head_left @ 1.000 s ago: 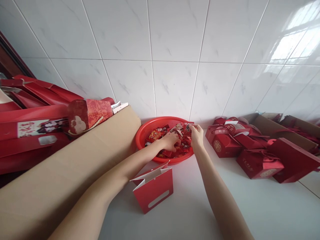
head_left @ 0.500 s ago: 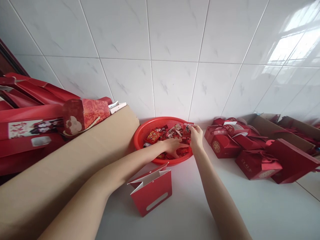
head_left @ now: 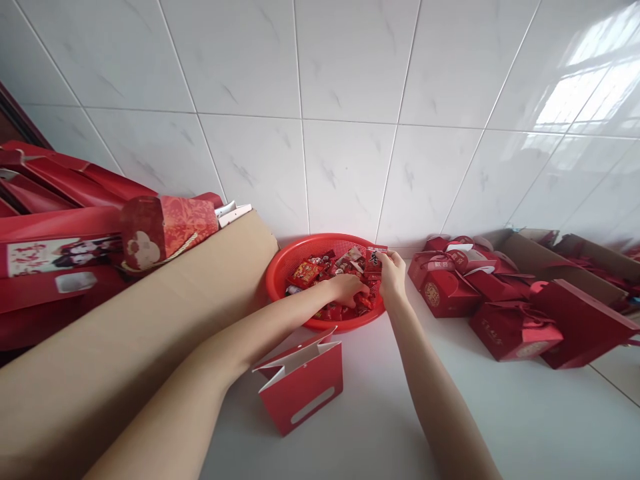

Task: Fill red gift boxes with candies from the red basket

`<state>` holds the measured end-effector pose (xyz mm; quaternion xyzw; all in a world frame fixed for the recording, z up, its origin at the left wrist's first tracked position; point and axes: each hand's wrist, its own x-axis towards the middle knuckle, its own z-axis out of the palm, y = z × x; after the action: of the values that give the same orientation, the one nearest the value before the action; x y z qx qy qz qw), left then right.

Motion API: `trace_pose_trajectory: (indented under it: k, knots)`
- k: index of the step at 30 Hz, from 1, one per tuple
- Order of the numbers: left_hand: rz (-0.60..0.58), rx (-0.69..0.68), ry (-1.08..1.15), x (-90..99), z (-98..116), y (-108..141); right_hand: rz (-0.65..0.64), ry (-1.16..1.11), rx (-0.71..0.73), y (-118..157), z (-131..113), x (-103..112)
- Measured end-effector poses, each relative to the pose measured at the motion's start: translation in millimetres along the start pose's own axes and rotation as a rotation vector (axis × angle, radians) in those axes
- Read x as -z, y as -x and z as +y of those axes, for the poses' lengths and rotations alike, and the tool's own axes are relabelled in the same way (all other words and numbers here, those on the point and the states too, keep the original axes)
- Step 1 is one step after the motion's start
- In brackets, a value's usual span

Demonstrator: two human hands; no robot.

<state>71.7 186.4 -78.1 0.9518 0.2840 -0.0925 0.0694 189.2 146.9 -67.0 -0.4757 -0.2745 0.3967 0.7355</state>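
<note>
A red plastic basket [head_left: 280, 293] with a perforated wall holds several wrapped candies [head_left: 306, 273], mostly red. My left hand [head_left: 349, 291] is down among them, its fingers curled in around a red-wrapped candy [head_left: 365, 301]; the fingertips are partly hidden. At the basket's right side my right hand [head_left: 394, 272] pinches a flat red packet [head_left: 373, 261] with dark writing between thumb and fingers. In front of the basket, below my left forearm, a red paper gift box [head_left: 303, 393] stands with its top open and its white inside showing.
At left, a large cardboard box [head_left: 150, 320] is filled with red gift bags [head_left: 65, 220]. Several closed red gift boxes [head_left: 453, 293] sit on the white tabletop [head_left: 380, 413] at right, with open cardboard cartons [head_left: 535, 260] behind. A tiled wall [head_left: 345, 180] borders the back.
My left hand's fingers have drawn together from a spread pose over the candies. My right hand stays nearly in place with the packet.
</note>
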Motion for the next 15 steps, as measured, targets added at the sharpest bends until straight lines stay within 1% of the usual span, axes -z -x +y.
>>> trace_pose_trajectory:
  k: [4, 9, 11, 13, 15]
  knots:
    - [0.008, 0.013, 0.069, 4.7, -6, 3, 0.008, -0.007, 0.005, 0, 0, -1]
    - [0.010, 0.056, 0.204, 8.4, -23, 10, 0.008, -0.023, 0.010, 0, 1, -1]
    - [0.011, 0.084, 0.236, 7.2, -29, 12, 0.005, -0.033, 0.009, 0, 1, -1]
    - [0.020, 0.082, 0.270, 4.0, -33, 13, 0.004, -0.042, 0.006, 0, 1, -2]
    - [0.073, 0.058, 0.334, -1.1, -36, 12, 0.003, -0.048, 0.001, 0, 1, -2]
